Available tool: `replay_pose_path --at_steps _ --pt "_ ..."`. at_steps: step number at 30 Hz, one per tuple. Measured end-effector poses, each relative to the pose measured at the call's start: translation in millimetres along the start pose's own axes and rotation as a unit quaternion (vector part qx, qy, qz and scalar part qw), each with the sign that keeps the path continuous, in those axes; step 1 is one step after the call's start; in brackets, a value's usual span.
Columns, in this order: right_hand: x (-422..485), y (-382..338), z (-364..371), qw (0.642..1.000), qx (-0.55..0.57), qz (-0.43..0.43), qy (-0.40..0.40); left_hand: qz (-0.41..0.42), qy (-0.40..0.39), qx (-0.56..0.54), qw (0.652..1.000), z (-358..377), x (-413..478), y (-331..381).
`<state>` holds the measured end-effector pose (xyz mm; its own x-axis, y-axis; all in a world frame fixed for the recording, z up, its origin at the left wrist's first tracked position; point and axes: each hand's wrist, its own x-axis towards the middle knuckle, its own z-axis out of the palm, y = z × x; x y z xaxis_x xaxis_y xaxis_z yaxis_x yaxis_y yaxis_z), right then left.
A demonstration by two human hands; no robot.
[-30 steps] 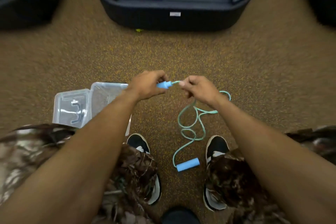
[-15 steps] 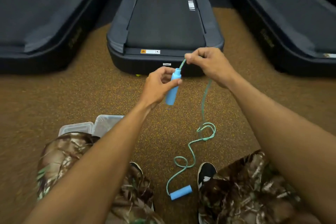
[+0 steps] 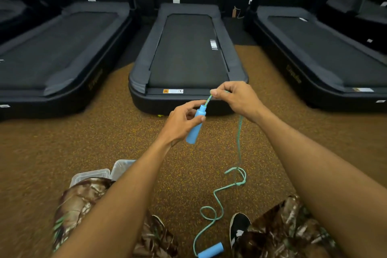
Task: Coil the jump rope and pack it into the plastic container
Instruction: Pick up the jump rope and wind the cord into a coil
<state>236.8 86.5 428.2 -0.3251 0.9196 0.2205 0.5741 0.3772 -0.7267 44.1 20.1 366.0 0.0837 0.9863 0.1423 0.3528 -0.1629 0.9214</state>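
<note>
Head | left hand (image 3: 181,122) grips handle (image 3: 195,125) | right hand (image 3: 236,96) pinches rope (image 3: 239,141) | container (image 3: 100,172) half hidden by knee

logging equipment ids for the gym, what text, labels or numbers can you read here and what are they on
Nothing here reads clearly.
Orange and white sticker on the middle treadmill's rear edge: print too small.
White barcode-like bars on its belt: no legible digits.
Gold lettering on the right treadmill's side: blurred.
Gold lettering on the left treadmill's side: blurred.
Small white tags at the treadmill fronts: blank or unreadable.
</note>
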Motion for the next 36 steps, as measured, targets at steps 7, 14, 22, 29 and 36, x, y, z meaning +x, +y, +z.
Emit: replay_pose_path --at_steps 7,14,22,29,36 --pt "-2.1 -10.2 0.1 0.999 -0.019 -0.014 0.023 -0.035 0.029 -0.015 0.999 7.7 -0.9 19.2" --pt "-8.0 -9.1 -2.0 0.999 -0.005 -0.025 0.045 -0.070 0.023 -0.096 0.993 19.5 -8.0 37.0" --pt "0.6 -46.1 -56.3 0.994 0.075 -0.073 0.040 -0.039 -0.034 -0.237 0.970 6.1 -2.3 99.7" --pt "14.1 -74.2 -103.3 0.988 0.129 -0.080 -0.026 -0.008 -0.091 -0.398 0.913 -15.6 4.9 138.0" --pt "16.6 -64.3 -107.7 0.961 0.247 -0.057 -0.110 -0.013 -0.057 -0.351 0.935 -30.0 22.9 147.9"
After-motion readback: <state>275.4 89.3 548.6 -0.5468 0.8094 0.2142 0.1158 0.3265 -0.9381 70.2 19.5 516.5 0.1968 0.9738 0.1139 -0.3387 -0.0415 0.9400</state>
